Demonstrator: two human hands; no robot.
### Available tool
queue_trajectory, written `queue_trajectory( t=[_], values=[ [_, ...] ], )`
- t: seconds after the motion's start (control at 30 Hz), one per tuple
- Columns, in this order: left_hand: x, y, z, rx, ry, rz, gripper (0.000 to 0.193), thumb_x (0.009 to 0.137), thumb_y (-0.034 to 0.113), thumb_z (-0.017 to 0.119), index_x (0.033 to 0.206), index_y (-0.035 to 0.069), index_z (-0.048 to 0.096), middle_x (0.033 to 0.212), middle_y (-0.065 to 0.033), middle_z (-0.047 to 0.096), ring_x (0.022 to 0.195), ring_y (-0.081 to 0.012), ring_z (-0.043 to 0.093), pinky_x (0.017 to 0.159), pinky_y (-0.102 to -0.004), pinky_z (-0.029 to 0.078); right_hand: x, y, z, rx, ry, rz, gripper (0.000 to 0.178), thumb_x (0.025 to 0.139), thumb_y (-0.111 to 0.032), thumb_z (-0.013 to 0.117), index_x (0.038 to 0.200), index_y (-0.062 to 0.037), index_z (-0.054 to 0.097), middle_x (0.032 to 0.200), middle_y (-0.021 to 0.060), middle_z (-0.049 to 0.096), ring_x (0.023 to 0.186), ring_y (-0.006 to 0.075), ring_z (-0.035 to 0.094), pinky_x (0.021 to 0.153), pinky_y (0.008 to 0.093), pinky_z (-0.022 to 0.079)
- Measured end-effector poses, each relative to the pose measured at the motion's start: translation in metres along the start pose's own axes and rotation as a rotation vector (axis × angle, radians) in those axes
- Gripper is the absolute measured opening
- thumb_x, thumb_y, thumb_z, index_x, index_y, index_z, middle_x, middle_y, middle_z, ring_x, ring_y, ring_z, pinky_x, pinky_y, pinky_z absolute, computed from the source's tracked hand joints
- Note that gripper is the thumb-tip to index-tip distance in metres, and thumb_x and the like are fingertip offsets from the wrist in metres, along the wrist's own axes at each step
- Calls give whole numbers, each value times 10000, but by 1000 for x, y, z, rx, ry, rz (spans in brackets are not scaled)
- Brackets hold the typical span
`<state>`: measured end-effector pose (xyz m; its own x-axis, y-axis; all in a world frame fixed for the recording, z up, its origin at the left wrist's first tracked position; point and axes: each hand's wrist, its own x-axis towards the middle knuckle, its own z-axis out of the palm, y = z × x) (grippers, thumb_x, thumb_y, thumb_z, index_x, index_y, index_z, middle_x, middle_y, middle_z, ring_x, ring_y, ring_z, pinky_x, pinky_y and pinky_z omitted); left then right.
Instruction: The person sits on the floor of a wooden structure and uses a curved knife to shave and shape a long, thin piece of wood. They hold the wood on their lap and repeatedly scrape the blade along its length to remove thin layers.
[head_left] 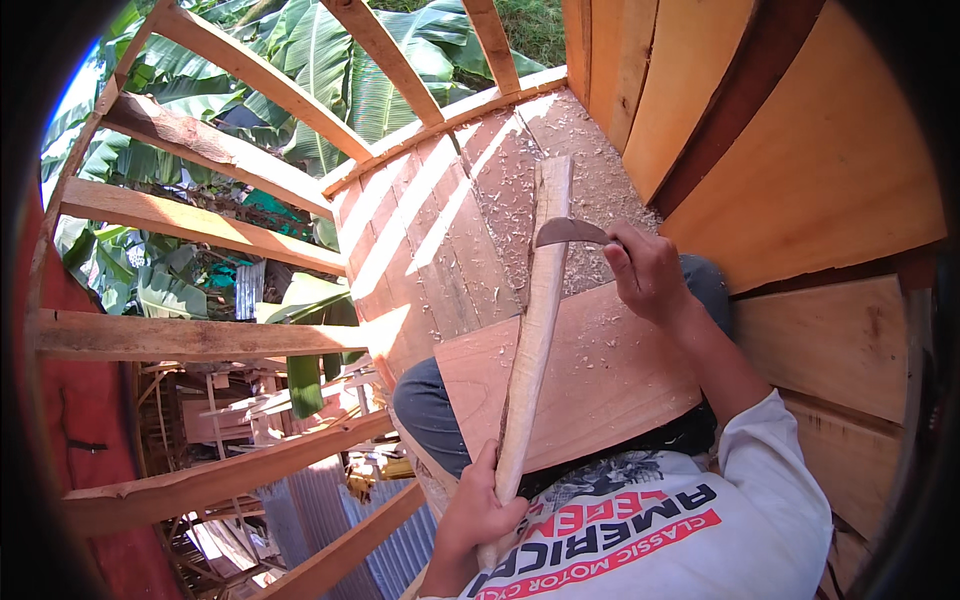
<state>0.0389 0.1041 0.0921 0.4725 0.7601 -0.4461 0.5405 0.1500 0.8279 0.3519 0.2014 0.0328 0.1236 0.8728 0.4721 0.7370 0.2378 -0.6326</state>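
A long pale wooden stick (541, 310), partly stripped with darker bark along its left edge, slants up and away from my body across my lap. My left hand (482, 508) is wrapped round its near end. In my right hand (646, 268) is a knife with a curved dark blade (570, 232), its handle hidden in my fist. The blade lies across the upper part of the stick. Beneath the stick, a flat reddish wooden board (610, 375) rests over my legs, with a few shavings on it.
Wood shavings (590, 130) litter the plank floor (430, 250) ahead. A railing of wooden bars (210, 235) runs along the left, with banana leaves (320, 60) and corrugated metal sheets (330, 520) beyond. A wooden plank wall (810, 170) stands close on my right.
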Motion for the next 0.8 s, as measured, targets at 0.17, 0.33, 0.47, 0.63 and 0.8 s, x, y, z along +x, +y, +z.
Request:
queue_trajectory(
  t=[0.17,0.33,0.47,0.63,0.8],
  values=[
    [-1,-4,1,-27,-14,-2,608,612,118,642,1151,-77,437,681,-123,508,622,-167,502,577,-301,435,-20,-19,-1,62,-137,-353,268,929,-265,558,774,-50,519,607,136,505,524,335,559,471,409,434],
    [-1,4,3,-46,-68,-40,604,615,114,646,1156,-63,443,709,-126,513,653,-170,507,600,-301,438,-15,-7,1,87,-37,-318,253,944,-247,533,783,-51,525,571,126,487,496,323,552,459,406,427],
    [-1,-5,0,-7,-61,-29,606,615,118,656,1155,-59,447,721,-135,517,667,-177,521,611,-306,442,-1,2,3,61,-26,17,266,929,-270,558,786,-46,540,576,105,503,488,300,556,460,387,438],
    [-2,-7,-1,-25,-52,-20,615,609,111,647,1164,-62,449,719,-140,517,656,-192,532,608,-309,445,-9,-26,-1,144,-213,-529,307,972,-256,509,772,-24,529,537,126,472,489,297,548,453,387,410],
    [7,-10,1,-21,-43,32,626,608,94,622,1180,-79,438,749,-132,523,693,-171,523,617,-288,428,11,3,8,169,90,105,296,945,-263,544,764,-28,530,568,127,478,468,283,516,475,380,415]
  ],
)
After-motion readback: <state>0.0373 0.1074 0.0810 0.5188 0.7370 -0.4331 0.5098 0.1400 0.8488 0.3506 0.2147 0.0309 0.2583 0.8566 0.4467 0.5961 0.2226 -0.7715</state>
